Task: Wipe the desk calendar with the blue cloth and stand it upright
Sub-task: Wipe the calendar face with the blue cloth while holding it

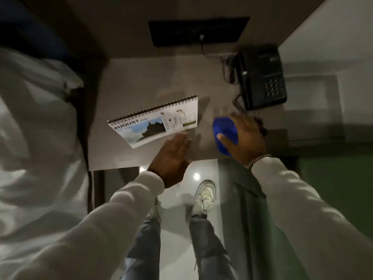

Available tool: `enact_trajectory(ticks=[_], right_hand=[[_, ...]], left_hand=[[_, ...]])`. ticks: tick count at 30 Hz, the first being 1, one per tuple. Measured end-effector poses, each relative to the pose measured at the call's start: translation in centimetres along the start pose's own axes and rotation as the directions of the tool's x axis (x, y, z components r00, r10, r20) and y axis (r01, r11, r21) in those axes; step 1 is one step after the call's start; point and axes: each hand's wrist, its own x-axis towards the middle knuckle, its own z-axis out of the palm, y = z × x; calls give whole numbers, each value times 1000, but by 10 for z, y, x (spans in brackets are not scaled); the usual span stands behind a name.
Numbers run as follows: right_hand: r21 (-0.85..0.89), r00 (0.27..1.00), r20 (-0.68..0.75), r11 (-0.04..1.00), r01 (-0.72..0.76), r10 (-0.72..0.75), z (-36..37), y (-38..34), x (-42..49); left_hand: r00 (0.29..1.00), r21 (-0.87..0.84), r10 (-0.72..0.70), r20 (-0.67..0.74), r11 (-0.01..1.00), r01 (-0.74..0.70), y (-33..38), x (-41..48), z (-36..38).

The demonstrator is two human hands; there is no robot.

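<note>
The desk calendar (155,122) lies flat on the grey desk (141,83), spiral binding toward the wall, with "AUGUST" and a landscape photo showing. My left hand (171,158) is flat with fingers extended, and its fingertips reach the calendar's near right corner. To the right, the blue cloth (224,131) is bunched on the desk near the front edge. My right hand (245,138) rests on top of it, fingers spread over the cloth and thumb pressing on it.
A black desk phone (262,77) with a coiled cord sits at the back right of the desk. A dark wall plate (197,31) with a plugged cable is above. White bedding (38,122) bulges at the left. The desk's front edge runs just under my hands.
</note>
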Motion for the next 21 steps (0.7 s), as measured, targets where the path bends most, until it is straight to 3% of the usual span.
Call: enact_trajectory(ticks=[6,11,14,18,21], right_hand=[[-202,997,-65,978,-58,45,84,29,18],[-213,976,-206,970,-120,75,110,29,25],[-203,961,-266,969,-138,81,115,28,29],[-230,970,-229,963,-142,88,110,24,35],[-70,977,-137,982,-175,165,97,11,23]], left_hand=[[999,185,-15,52,983,5,-37,1,73],[999,335,-4,36,942,-8,-43,-1,89],[998,334,-7,55,942,-11,-42,-1,87],[992,238,7,130,971,-38,-40,-9,64],[988,223,56,146,971,-88,-37,-25,26]])
